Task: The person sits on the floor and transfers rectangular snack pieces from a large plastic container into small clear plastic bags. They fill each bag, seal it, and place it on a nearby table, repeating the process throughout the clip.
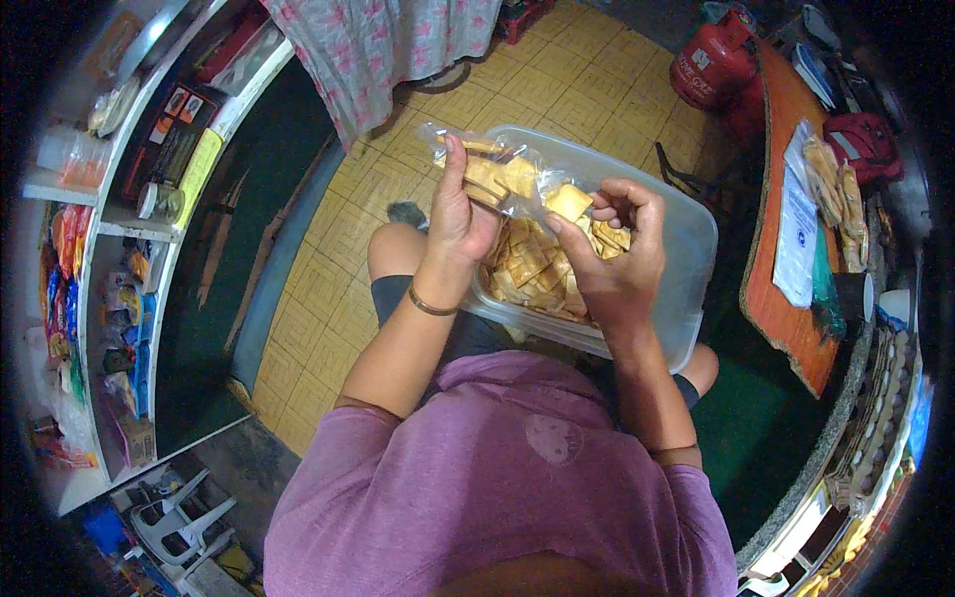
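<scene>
My left hand holds a clear plastic bag partly filled with flat, golden square crackers. The bag lies on its side across my palm, its mouth towards the right. At that mouth, my right hand pinches a square cracker between thumb and fingers; whether the piece is inside the film I cannot tell. Below both hands, a translucent plastic tub rests on my lap. Many loose crackers are heaped in its left part, partly hidden by my right hand.
To the right stands an orange-topped board table with a pack of plastic bags and bagged snacks. A red gas cylinder is beyond it. White shelves line the left, a floral curtain hangs ahead.
</scene>
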Available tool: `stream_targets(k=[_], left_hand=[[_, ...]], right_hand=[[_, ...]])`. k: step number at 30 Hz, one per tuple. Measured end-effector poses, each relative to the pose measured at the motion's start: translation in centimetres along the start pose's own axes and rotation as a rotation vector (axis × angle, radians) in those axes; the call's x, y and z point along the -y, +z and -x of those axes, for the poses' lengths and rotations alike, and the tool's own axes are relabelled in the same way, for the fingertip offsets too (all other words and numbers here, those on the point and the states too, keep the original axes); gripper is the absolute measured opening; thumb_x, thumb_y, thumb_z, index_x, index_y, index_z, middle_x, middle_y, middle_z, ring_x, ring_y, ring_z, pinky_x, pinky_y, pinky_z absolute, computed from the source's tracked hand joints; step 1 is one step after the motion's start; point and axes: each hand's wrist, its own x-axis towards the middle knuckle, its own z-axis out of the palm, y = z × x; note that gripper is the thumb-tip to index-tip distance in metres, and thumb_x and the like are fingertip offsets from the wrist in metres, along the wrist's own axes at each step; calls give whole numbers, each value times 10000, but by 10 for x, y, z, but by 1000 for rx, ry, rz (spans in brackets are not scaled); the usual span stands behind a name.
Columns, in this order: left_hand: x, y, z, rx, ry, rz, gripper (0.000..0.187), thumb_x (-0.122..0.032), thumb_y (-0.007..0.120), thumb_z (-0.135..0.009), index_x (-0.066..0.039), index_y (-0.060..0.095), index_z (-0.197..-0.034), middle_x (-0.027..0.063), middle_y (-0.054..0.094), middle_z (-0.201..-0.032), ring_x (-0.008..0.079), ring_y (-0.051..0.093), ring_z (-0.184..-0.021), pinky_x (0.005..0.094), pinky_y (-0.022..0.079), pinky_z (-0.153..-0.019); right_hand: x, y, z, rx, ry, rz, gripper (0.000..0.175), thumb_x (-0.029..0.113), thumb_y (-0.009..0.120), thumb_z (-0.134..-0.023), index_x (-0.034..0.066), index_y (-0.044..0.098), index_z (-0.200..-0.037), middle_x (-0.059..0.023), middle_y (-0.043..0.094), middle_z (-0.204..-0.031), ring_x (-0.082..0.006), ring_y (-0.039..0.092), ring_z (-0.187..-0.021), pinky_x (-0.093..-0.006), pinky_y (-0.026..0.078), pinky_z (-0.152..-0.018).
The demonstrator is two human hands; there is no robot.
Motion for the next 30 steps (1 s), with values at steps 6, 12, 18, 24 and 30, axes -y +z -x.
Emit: stream_targets(k=[6, 12, 18, 24, 30], left_hand=[[3, 1, 3, 12, 5, -36, 478, -453, 594, -909, -108, 477, -1219, 68, 584, -1109, 219, 573, -1053, 413, 471, -941], [4, 3, 4, 41, 2, -36, 555, -447, 600, -905, -109, 405, -1299, 85, 541, -1160, 230, 554, -1090, 419, 470, -953], [7, 8, 6, 14, 59, -89, 639, -527, 555, -897, -108, 393, -1351, 82, 549, -1157, 237, 552, -1081, 434, 462, -962], [1, 7, 7, 26, 24, -79, 703, -639, 481, -883, -109, 381, -1333, 101, 545, -1127, 242, 570, -1044, 438, 493, -909], [4, 10, 6, -36, -48, -58, 646, -657, 469, -889, -109, 469, -1230, 102, 586, -990, 236, 603, -921, 413, 520, -833]], right_hand=[[3, 5, -1, -20, -6, -10, 464, 212, 860, -682, 26, 525, -944, -88, 572, -858, -194, 557, -750, -314, 481, -705], [-1, 10, -2, -13, -88, 35, 425, 229, 858, -669, 28, 543, -871, -96, 560, -799, -229, 553, -725, -337, 471, -669], [-1, 12, -3, 13, -139, 44, 386, 177, 867, -670, 41, 559, -859, -50, 600, -830, -122, 533, -714, -259, 450, -650], [1, 6, 0, 113, -103, -71, 298, 117, 815, -725, 31, 611, -924, -55, 638, -889, -117, 546, -732, -257, 449, -659], [-2, 0, 5, 167, 11, -139, 274, 73, 777, -760, 26, 624, -982, -50, 646, -936, -103, 553, -775, -249, 461, -707]])
